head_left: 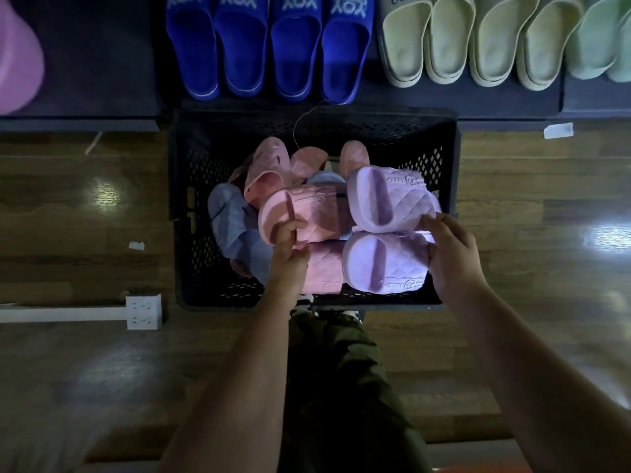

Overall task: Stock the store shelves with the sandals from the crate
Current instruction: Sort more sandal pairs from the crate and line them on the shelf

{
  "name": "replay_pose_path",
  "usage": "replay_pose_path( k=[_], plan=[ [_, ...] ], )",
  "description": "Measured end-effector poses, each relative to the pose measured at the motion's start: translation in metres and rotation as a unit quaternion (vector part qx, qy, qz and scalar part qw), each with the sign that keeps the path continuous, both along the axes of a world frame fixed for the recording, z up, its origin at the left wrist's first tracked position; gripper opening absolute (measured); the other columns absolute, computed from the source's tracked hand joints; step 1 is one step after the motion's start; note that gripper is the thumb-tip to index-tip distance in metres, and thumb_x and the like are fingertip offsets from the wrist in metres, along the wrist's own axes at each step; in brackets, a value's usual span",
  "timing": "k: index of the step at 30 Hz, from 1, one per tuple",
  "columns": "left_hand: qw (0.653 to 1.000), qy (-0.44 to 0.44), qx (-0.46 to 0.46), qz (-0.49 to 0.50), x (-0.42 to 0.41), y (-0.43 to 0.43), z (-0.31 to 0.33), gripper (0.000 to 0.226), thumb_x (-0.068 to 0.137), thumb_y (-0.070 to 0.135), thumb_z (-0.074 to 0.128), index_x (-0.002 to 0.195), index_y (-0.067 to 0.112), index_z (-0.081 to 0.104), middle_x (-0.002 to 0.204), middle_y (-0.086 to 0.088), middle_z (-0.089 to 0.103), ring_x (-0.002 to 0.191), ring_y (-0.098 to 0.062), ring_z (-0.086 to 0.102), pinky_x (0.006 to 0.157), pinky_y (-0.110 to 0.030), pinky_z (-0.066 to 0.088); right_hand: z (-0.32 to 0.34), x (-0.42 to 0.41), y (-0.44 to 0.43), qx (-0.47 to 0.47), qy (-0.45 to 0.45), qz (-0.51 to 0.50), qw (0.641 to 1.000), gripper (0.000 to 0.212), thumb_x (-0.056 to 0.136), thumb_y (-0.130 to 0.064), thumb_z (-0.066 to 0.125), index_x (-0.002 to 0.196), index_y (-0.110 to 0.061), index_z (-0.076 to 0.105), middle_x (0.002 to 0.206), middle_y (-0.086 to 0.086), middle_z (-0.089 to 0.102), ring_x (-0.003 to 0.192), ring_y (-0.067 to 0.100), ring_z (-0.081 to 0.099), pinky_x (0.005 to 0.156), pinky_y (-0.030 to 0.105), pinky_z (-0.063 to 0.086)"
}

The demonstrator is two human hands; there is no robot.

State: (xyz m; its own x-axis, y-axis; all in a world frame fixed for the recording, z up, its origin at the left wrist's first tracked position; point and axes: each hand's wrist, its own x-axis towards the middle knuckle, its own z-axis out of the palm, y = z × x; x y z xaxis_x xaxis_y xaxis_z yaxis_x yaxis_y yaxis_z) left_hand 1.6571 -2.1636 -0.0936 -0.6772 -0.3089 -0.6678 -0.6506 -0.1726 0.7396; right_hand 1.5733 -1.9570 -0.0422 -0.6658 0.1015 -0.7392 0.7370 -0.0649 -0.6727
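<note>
Hands (287,259) (451,256) on sandals (392,199) inside crate (196,165), shelf (102,70) edge beyond

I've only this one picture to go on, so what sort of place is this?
Most likely a shoe shop's sales floor. Blue sandals and cream sandals stand in neat rows on a dark shelf, and a black crate of loose sandals sits on the wood floor in front of it.

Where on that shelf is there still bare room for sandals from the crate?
One bare stretch of shelf lies between the pink item at the left edge and the blue slides. From there rightward it is crowded: cream slides, then green slides, packed side by side.
</note>
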Motion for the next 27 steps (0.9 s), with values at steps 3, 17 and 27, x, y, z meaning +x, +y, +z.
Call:
replay_pose_path(
  k=[3,17,27],
  plan=[
    [1.000,0.002,0.027,0.005,-0.008,-0.006,0.025,0.037,0.070,0.009,0.053,0.093,0.038,0.056,0.128,-0.012,0.047,0.109,-0.023,0.050,0.087,-0.039,0.043,0.009,0.000,0.001,0.007,-0.010,0.007,1.000,0.010,0.089,-0.015,0.060,0.083,-0.014,0.068,0.092,0.011,0.065,0.086,0.027,0.064,0.087,0.039,0.055],
    [0.989,0.060,-0.068,-0.114,-0.086,-0.031,0.192,0.023,0.084,0.034,0.052,0.103,0.045,0.057,0.124,0.011,0.052,0.117,-0.019,0.050,0.104,-0.048,0.040,0.169,-0.026,0.015,0.060,0.045,-0.036,0.997,0.019,0.090,-0.026,0.061,0.072,-0.023,0.065,0.069,-0.002,0.060,0.064,0.015,0.059,0.061,0.026,0.050],
    [0.916,0.229,-0.116,-0.307,-0.195,0.058,0.414,0.022,0.098,0.014,0.044,0.116,0.021,0.052,0.120,0.011,0.051,0.105,-0.005,0.047,0.083,-0.015,0.037,0.351,-0.064,0.107,0.054,0.124,-0.147,0.980,0.013,0.091,-0.029,0.058,0.091,-0.020,0.066,0.091,0.004,0.064,0.082,0.021,0.060,0.072,0.038,0.052]
  ],
)
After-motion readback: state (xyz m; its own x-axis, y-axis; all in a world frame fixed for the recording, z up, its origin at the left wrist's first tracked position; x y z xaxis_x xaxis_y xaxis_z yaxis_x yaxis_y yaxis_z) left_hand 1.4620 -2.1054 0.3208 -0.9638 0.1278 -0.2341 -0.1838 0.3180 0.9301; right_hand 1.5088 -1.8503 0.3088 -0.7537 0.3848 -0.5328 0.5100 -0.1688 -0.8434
